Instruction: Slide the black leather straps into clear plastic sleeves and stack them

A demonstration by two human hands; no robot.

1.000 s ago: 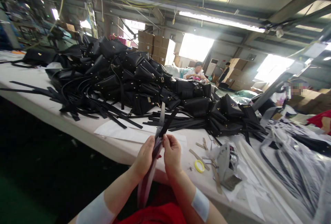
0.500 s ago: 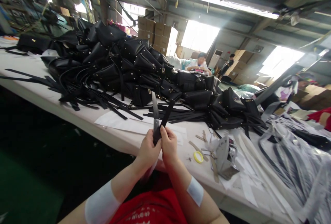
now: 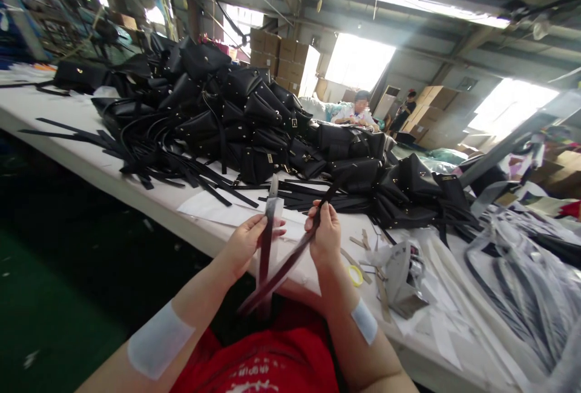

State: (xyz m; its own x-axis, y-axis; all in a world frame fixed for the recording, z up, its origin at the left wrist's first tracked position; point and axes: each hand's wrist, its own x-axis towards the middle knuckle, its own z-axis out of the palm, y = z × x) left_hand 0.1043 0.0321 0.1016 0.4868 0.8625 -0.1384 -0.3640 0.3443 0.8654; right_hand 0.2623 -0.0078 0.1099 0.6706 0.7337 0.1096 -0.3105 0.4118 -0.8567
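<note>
Left hand point(image 3: 246, 244) and right hand point(image 3: 324, 238) each close on one limb of a black strap point(image 3: 281, 270) just above the worktop point(image 3: 77, 154) edge; thin, limp and light, it likely handles best pinched flat near its ends.

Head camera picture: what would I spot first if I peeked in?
The huge heap of black leather handbags piled along the long white table grabs the eye first. Up close, the left hand and the right hand each pinch a dark leather strap, held apart above the table's near edge.
</note>
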